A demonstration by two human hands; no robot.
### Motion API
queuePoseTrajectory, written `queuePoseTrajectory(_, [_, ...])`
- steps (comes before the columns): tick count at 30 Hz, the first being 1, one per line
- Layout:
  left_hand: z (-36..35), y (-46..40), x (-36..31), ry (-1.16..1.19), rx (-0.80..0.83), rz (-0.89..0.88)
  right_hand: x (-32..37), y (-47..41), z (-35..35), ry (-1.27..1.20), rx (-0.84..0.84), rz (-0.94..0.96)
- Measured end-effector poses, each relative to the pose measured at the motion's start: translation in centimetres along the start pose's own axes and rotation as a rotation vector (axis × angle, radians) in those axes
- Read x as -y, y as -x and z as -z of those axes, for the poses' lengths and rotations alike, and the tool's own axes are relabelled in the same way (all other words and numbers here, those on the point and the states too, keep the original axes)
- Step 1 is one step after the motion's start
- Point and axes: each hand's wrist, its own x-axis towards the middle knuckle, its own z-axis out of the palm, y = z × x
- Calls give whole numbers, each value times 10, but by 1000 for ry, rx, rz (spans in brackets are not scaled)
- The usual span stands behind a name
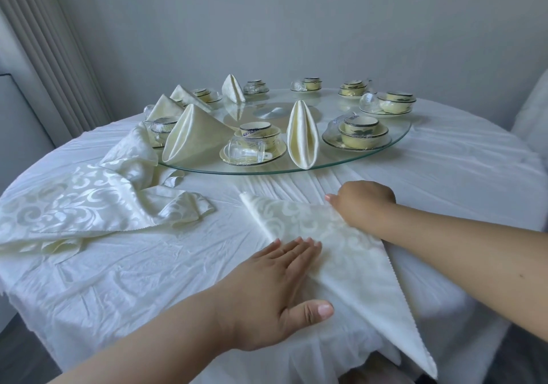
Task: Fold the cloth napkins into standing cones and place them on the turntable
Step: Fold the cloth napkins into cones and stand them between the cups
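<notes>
Left hand (275, 280) flat, fingers straight, pressing napkin (332, 253) at lower centre; right hand (363, 202) curled gripping its upper fold; slick cloth may slip, crease skews.

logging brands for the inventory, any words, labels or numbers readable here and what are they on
Blue print on the wrap over the nearest cup set on the turntable: letters show, too blurred and upside down to read.
Faint print on the wrap of the set to its right: unreadable.
Napkin, tablecloth: floral pattern only, no text.
</notes>
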Motion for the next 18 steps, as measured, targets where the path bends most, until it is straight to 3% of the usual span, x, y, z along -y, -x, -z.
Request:
queuePoseTrajectory(4, [-10, -1, 3, -61, 0, -21, 3, 7, 2, 130, -131, 46])
queuePoseTrajectory(6, [-11, -2, 4, -48, -9, -21, 9, 12, 10, 62, -359, 230])
queuePoseTrajectory(7, [-11, -2, 4, -42, -15, -22, 14, 17, 16, -93, -369, 396])
queuePoseTrajectory(8, [-11, -2, 4, -35, -18, -22, 20, 25, 23, -327, -255, 573])
queuePoseTrajectory(10, [-10, -3, 3, -24, -17, -21, 36, 40, 32, -762, 313, 764])
queuePoseTrajectory(12, [-8, -2, 3, -16, -11, -15, 49, 39, 25, -801, 725, 758])
queuePoseTrajectory(14, [-8, -2, 2, -4, -2, -9, 59, 26, 9, -643, 742, 829])
queuePoseTrajectory(18, [-9, -3, 2, -3, 20, -17, 68, -7, -4, -307, 440, 945])
